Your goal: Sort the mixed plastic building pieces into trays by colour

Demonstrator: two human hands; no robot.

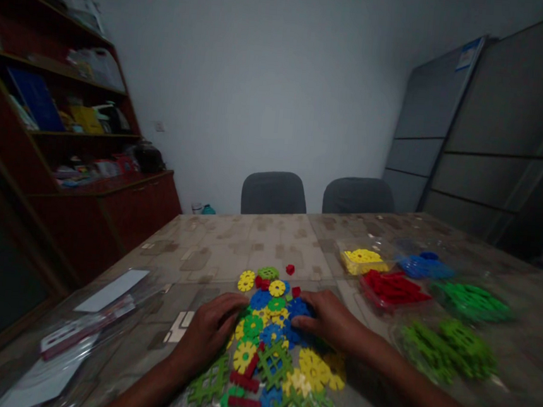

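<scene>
A loose pile of plastic building pieces lies on the table in front of me: yellow flower discs [277, 288], blue flower discs [260, 300], green discs [252, 326], green lattice squares [274, 363] and dark red bars [244, 381]. At the pile's left edge rests my left hand [213, 326], its fingers curved and apart from the thumb. My right hand [325, 319] is at the right edge, thumb and fingers spread over blue discs there. I see no piece lifted in either hand. The undersides of both hands are hidden.
To the right stand clear boxes of yellow pieces [364, 261], red bars [394, 288], blue pieces [425, 266], green pieces [474, 302] and light green lattices [449, 349]. A plastic sleeve with white cards [112, 291] lies left. Two grey chairs [275, 194] stand beyond the table [230, 238].
</scene>
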